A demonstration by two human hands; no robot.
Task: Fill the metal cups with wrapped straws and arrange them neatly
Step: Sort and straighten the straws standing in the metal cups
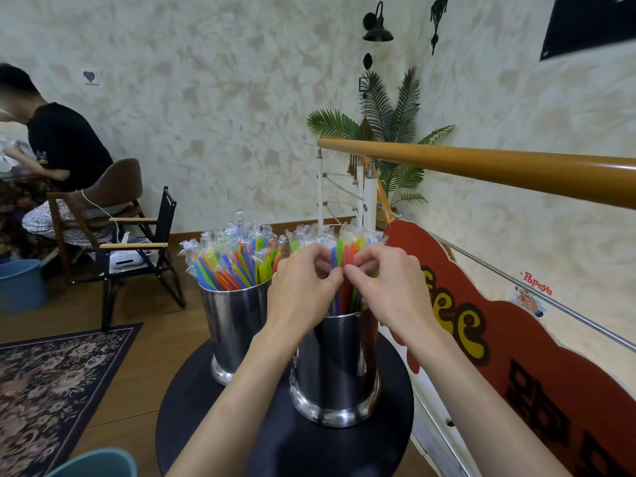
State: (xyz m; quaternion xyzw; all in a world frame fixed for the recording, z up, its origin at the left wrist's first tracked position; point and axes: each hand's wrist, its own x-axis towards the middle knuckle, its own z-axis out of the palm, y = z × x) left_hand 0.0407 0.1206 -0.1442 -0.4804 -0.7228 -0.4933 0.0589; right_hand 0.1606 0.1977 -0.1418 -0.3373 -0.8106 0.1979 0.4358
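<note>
Straws in clear wrappers, bunched upright in near metal cup on round black table. Left hand and right hand above near metal cup's rim, fingertips curled, pinching straws. Second metal cup, crammed with straws, just left of near metal cup. Red sign right of near metal cup.

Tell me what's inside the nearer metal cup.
The nearer shiny metal cup holds upright coloured wrapped straws. Both hands, left hand and right hand, pinch them, hiding many; the cup's bottom is unseen.
</note>
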